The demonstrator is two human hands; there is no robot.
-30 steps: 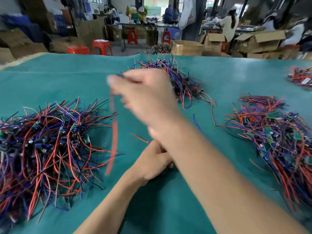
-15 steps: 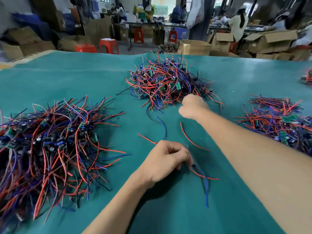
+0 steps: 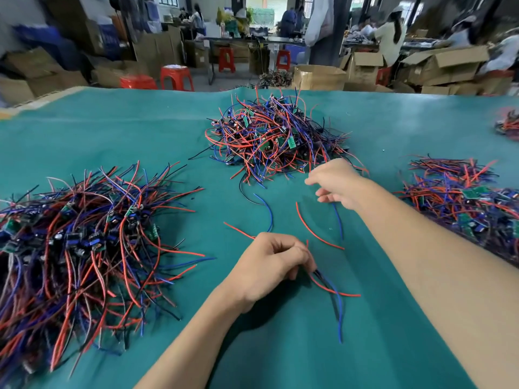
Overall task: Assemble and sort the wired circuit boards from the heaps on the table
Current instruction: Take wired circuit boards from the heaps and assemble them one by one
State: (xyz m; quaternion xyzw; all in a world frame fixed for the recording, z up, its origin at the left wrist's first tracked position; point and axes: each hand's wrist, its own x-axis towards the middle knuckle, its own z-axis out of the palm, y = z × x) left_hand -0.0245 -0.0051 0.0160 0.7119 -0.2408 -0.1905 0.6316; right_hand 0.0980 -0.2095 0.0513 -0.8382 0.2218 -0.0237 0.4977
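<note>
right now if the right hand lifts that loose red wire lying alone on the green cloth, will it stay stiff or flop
Probably flop: the loose red wire already lies in a soft curve on the green cloth. It looks thin, so likely very light for the right hand. It may snag little, since it lies apart from the middle heap.

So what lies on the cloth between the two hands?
In the head view, a loose red wire lies on bare green cloth between left hand and right hand.
</note>
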